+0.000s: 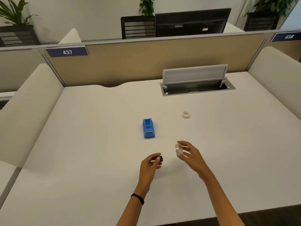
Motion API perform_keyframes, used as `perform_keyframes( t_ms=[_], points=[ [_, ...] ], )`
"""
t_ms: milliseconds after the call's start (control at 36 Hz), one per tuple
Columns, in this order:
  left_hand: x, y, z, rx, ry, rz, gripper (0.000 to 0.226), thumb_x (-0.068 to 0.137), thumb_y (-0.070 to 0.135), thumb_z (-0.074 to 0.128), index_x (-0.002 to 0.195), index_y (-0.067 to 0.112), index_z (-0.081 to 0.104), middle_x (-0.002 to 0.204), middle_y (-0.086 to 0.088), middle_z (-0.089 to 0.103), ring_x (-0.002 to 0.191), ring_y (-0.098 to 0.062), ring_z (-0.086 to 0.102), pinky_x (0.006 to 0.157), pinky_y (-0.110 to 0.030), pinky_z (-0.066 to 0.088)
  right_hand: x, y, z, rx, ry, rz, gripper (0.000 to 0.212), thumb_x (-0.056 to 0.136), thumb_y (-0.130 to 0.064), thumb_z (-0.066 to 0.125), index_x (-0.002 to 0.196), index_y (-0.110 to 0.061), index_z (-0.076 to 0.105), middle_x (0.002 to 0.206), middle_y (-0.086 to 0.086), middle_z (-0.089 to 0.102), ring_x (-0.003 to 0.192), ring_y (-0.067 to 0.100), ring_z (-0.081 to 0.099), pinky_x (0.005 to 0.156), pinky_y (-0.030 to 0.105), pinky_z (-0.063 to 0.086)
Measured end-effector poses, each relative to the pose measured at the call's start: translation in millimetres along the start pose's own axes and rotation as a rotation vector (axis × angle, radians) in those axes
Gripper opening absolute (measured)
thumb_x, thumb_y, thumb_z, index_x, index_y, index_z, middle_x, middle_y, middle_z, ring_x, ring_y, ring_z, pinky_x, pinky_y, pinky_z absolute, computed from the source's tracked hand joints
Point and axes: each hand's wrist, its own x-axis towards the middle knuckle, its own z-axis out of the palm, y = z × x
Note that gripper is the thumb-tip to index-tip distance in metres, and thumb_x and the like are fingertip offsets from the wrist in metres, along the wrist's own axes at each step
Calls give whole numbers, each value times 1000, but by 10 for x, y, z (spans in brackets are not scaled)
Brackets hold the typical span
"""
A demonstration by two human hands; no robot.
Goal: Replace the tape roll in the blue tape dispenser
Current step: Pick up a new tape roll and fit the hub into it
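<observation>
White desk (97, 160) held blue tape dispenser (148, 128), left hand (150, 163) pinched small black core (161, 159), right hand (189, 154) gripped clear tape roll (178, 149).

White desk (81, 144) with a grey cable-tray hatch (195, 75) propped open near its far right edge. Tan partition panel (130, 62) runs along the far edge, carrying blue number plates "437" (67, 52) and "438" (287, 37). Black monitor (192, 22), black mesh chair (137, 26) and green potted plants (11, 12) sit behind it.
</observation>
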Motion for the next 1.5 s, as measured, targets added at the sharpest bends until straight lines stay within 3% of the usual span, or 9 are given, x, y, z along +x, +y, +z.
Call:
perform_keyframes(
  t_ms=[194, 333, 500, 778, 917, 1028, 1500],
  points=[
    [3, 107, 41, -29, 20, 58, 19, 91, 16, 56, 106, 24, 64, 99, 5, 70, 88, -6, 69, 69, -12, 53, -43, -132, 203, -2, -93, -75, 42, 80, -19, 68, 115, -37, 52, 124, -14, 54, 112, -2, 52, 86, 11, 46],
    [6, 205, 48, -64, 18, 83, 19, 91, 17, 56, 104, 28, 63, 100, 7, 70, 90, -5, 69, 71, -12, 53, -28, -162, 303, -8, -144, -85, 44, 79, -25, 69, 114, -42, 50, 122, -19, 53, 110, -8, 51, 81, 2, 45],
    [7, 290, 49, -82, 24, 94, 21, 90, 20, 57, 97, 39, 64, 96, 17, 69, 88, 0, 68, 66, -10, 52, -1, -210, 367, -9, -176, -104, 43, 79, -27, 69, 114, -43, 51, 120, -21, 55, 111, -5, 52, 82, 3, 44],
    [66, 362, 10, -83, 49, 61, 15, 88, 23, 60, 95, 33, 68, 89, 16, 71, 84, -2, 69, 63, -9, 52, 83, -278, 397, -11, -190, -110, 44, 77, -30, 71, 114, -44, 51, 116, -28, 55, 111, -6, 52, 81, 3, 44],
    [102, 395, -3, -96, 59, 33, 13, 86, 25, 63, 97, 27, 70, 89, 12, 73, 83, -7, 70, 63, -11, 53, 97, -343, 396, -28, -219, -126, 42, 79, -24, 70, 112, -42, 53, 119, -20, 55, 111, -4, 52, 83, 3, 44],
    [113, 442, 14, -119, 40, 22, 15, 85, 27, 64, 78, 39, 70, 76, 18, 74, 80, -6, 70, 60, -10, 52, 115, -404, 394, -38, -241, -151, 40, 81, -19, 68, 114, -36, 54, 122, -11, 55, 113, 1, 53, 89, 7, 45],
    [233, 495, -25, -170, 26, -23, 12, 82, 30, 67, 76, 38, 72, 79, 15, 74, 80, -5, 70, 60, -9, 51, 256, -485, 398, -107, -257, -204, 41, 80, -17, 69, 114, -33, 54, 121, -8, 55, 113, 4, 53, 92, 13, 46]
  ],
)
